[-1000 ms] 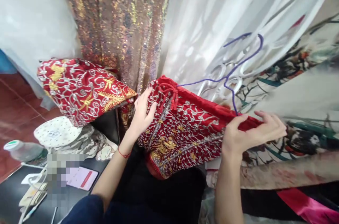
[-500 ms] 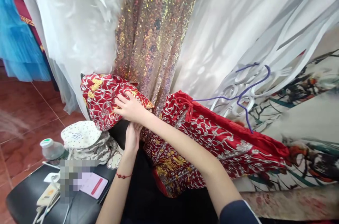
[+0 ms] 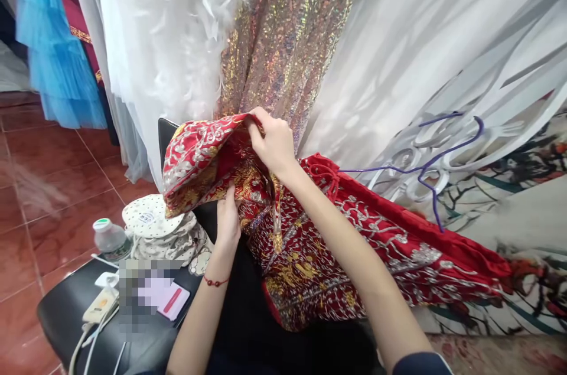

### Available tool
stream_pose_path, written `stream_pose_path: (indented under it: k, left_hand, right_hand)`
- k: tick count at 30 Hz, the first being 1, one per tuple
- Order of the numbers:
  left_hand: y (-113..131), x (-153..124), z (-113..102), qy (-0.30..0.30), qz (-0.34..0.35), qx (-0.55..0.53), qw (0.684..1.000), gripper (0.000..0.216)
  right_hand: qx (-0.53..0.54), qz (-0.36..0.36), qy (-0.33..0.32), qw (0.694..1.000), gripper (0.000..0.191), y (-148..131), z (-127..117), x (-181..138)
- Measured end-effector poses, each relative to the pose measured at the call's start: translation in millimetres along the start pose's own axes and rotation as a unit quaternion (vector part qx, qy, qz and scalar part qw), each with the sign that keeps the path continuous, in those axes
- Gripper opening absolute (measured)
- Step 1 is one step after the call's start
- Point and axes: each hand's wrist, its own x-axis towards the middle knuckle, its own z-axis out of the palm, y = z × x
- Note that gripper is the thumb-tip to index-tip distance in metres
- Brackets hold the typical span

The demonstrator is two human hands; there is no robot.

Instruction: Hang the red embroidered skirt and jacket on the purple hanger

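A red garment [image 3: 199, 142] with silver and gold embroidery lies folded in front of me, its upper layer raised so that the red inside shows. My right hand [image 3: 274, 139] pinches the raised edge. Below it, my left hand [image 3: 228, 221] grips the lower layer, its thumb on top and the other fingers mostly hidden. A narrow gold-trimmed strip [image 3: 277, 215] hangs down under my right wrist. Beside it spreads a matching red embroidered skirt [image 3: 354, 227] with a gathered waistband, a purple hanger [image 3: 416, 168] at its upper edge.
On the black chair seat [image 3: 66, 310] at left are a plastic bottle [image 3: 110, 239], a stack of dotted cloth [image 3: 155, 221], a phone [image 3: 170, 298] and a power strip [image 3: 100, 304] with cables. A sequin dress [image 3: 296, 26], white feathered fabric [image 3: 168, 38] and a blue tulle dress [image 3: 62, 56] hang behind.
My right hand has moved right from lying spread on the garment and now lifts its edge, opening the fold. My left hand has come out from beneath the right onto the lower layer.
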Motion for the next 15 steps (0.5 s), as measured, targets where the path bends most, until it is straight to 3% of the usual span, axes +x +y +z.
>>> stream_pose_path:
  k: [4,7,10,13,15]
  left_hand:
    - [0.3,-5.8,4.9,0.007,0.057,0.102,0.993,0.040]
    - [3.3,-15.1,12.2,-0.025,0.117,0.202,0.972,0.040]
    - [11.5,-27.0,22.4,-0.066,0.185,0.221,0.955,0.028]
    - [22.6,-36.8,30.0,-0.097,0.178,0.190,0.961,0.022]
    - [30.1,-40.6,31.0,-0.108,0.137,0.178,0.968,0.020]
  right_hand:
    - [-0.040,0.038,0.031,0.998,0.030,20.9,-14.3,1.0]
    - [-0.092,0.088,0.036,0.991,0.033,42.2,-20.9,-1.0]
    - [-0.141,0.120,0.054,0.981,0.032,67.5,-22.2,-6.0]
    - [-0.167,0.148,0.073,0.972,0.029,90.9,-19.2,-10.4]
    - [-0.145,0.184,0.032,0.972,0.026,102.1,-15.7,-12.4]
